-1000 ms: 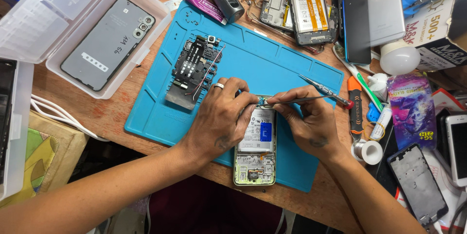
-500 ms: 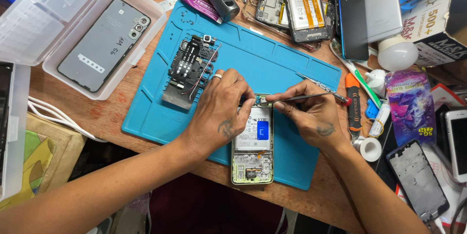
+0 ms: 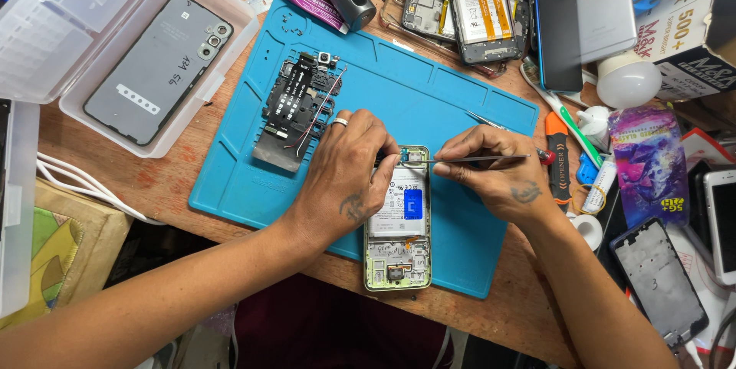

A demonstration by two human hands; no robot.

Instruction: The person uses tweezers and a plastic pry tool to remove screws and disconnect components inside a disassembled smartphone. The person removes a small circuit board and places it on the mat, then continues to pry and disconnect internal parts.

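An opened phone point(image 3: 399, 235) with a pale green frame and its battery showing lies on the blue work mat point(image 3: 429, 93). My left hand point(image 3: 345, 177), a ring on one finger, rests on the phone's left side and steadies it. My right hand point(image 3: 494, 173) grips thin metal tweezers point(image 3: 460, 159) whose tip reaches the phone's top end. A removed black circuit-board assembly point(image 3: 295, 104) with thin wires lies on the mat to the upper left.
A clear plastic tray point(image 3: 230, 70) holds a grey phone back cover point(image 3: 157, 70) at left. Glue tube point(image 3: 307, 1), another opened phone point(image 3: 475, 5), dark and silver phones point(image 3: 556, 24), an orange-handled tool point(image 3: 557, 154), a white bulb point(image 3: 629, 82), boxes and a bare phone frame point(image 3: 659, 281) crowd the right.
The view has shifted slightly. My right hand has levelled the tweezers so they lie nearly horizontal at the phone's top; my left hand stays on the phone.
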